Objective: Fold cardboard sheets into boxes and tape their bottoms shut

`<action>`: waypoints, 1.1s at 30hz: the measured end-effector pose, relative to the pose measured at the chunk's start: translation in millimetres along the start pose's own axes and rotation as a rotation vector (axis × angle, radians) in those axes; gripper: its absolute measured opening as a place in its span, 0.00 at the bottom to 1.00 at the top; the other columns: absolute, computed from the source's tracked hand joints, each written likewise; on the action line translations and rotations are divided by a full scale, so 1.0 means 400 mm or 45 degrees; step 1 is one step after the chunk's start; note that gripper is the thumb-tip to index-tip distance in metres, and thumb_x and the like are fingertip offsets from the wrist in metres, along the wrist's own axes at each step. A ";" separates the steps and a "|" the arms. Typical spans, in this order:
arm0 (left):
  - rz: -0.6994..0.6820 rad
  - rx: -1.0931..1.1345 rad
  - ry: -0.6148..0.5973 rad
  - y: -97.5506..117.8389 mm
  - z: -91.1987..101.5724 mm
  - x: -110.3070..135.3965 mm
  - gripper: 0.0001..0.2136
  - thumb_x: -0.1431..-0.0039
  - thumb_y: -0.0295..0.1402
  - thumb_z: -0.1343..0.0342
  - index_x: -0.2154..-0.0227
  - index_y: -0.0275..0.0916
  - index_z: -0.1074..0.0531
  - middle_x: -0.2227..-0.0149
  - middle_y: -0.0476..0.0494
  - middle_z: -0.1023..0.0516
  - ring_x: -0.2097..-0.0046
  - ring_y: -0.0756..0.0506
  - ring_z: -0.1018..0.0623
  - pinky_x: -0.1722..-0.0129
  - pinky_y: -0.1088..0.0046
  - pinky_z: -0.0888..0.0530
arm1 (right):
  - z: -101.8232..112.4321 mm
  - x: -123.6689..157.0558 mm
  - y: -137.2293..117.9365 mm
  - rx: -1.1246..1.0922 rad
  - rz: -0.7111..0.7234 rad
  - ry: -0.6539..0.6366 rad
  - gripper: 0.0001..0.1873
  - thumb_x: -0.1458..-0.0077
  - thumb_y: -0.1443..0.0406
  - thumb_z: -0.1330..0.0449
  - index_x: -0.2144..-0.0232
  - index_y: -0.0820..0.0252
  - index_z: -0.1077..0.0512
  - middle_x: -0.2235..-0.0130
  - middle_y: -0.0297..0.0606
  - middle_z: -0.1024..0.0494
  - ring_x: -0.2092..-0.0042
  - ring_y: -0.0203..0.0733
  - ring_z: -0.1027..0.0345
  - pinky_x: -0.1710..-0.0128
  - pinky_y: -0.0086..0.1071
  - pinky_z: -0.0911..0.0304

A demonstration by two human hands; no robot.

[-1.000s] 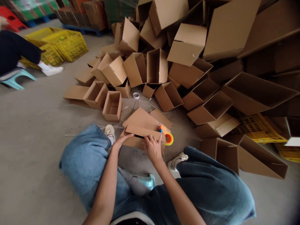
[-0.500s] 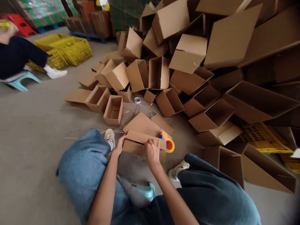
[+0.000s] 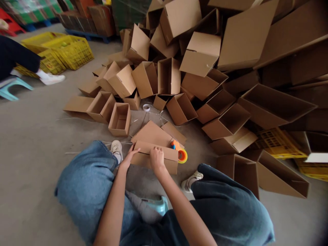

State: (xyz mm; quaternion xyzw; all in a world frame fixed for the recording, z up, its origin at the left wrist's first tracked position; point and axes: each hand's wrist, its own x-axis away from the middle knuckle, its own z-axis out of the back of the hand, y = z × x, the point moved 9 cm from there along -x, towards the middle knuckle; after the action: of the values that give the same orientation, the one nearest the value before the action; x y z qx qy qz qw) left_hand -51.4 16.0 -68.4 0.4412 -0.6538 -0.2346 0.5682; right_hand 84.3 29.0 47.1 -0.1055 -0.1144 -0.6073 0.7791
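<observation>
Two bare hands are meeting over a closed, plain brown cardboard box just below the middle of the head view. The shiny, green-wrapped stack at the upper left is showing too blurred for any writing to be read.

The box is presenting smooth, matt, long panels, with a dark lengthwise seam running between them. Behind it a flat brown cardboard sheet is lying on the grey concrete floor. An orange and blue tape dispenser with a yellow-edged roll is sitting just beside the box's right end. Farther up the frame, a small white ring-shaped roll is lying near thin pale straps. Open, empty brown cartons are leaning and tilting in a heap across the upper middle and right. Latticed yellow plastic crates are standing at the upper left, near another person's dark trouser leg and white shoe.

The left hand is resting spread at the box's left end, its thumb reaching over the top. The right hand is bearing on the top with fingers curled under; whether they are pinching the cardboard cannot be told. Both forearms are slanting inward from the bottom edge, between blue denim knees.
</observation>
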 end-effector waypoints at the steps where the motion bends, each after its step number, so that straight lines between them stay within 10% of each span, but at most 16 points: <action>1: -0.001 -0.011 0.005 -0.002 0.003 -0.003 0.35 0.57 0.38 0.35 0.43 0.45 0.36 0.47 0.43 0.25 0.49 0.40 0.24 0.53 0.66 0.26 | 0.002 -0.004 -0.003 0.003 -0.001 0.002 0.17 0.43 0.79 0.52 0.61 0.69 0.24 0.61 0.56 0.22 0.55 0.48 0.27 0.55 0.37 0.38; 33: -0.101 -0.150 0.037 0.017 -0.007 0.011 0.41 0.64 0.35 0.29 0.42 0.42 0.37 0.46 0.37 0.26 0.47 0.40 0.25 0.48 0.65 0.30 | -0.021 -0.018 -0.033 0.039 -0.083 -0.004 0.16 0.42 0.78 0.52 0.61 0.73 0.25 0.61 0.59 0.23 0.57 0.49 0.27 0.60 0.36 0.38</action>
State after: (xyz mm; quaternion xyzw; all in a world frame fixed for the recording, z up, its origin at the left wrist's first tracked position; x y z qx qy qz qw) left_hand -50.7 16.3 -59.7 0.4358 -0.6127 -0.2886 0.5928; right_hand 70.3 29.8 37.4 -0.0910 -0.1283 -0.6303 0.7603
